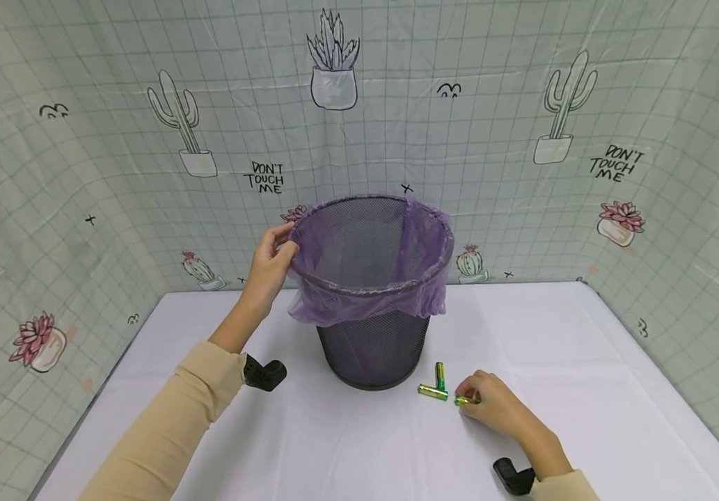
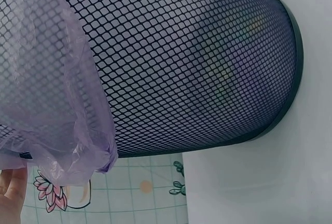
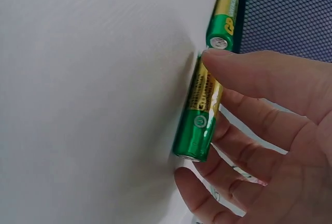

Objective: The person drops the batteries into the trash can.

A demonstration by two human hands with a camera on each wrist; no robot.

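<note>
A black mesh wastebasket (image 1: 372, 348) stands upright on the table, lined with a purple plastic bag (image 1: 359, 303) folded over its rim. My left hand (image 1: 270, 263) grips the rim at the left, thumb towards the inside; in the left wrist view only a bit of its fingers (image 2: 14, 190) shows beside the bag. Close to the table, my right hand (image 1: 491, 402) pinches a green and gold battery (image 3: 199, 112) between thumb and fingers. Two more such batteries lie by the basket's foot, one lengthwise (image 1: 439, 376) and one crosswise (image 1: 432, 392), their ends almost touching.
A white cloth covers the table (image 1: 541, 334). Behind and at both sides hangs a gridded curtain (image 1: 384, 139) with cactus drawings. Blurred coloured patches show through the mesh in the left wrist view; what they are I cannot tell. Black wrist devices (image 1: 265, 374) sit at both cuffs.
</note>
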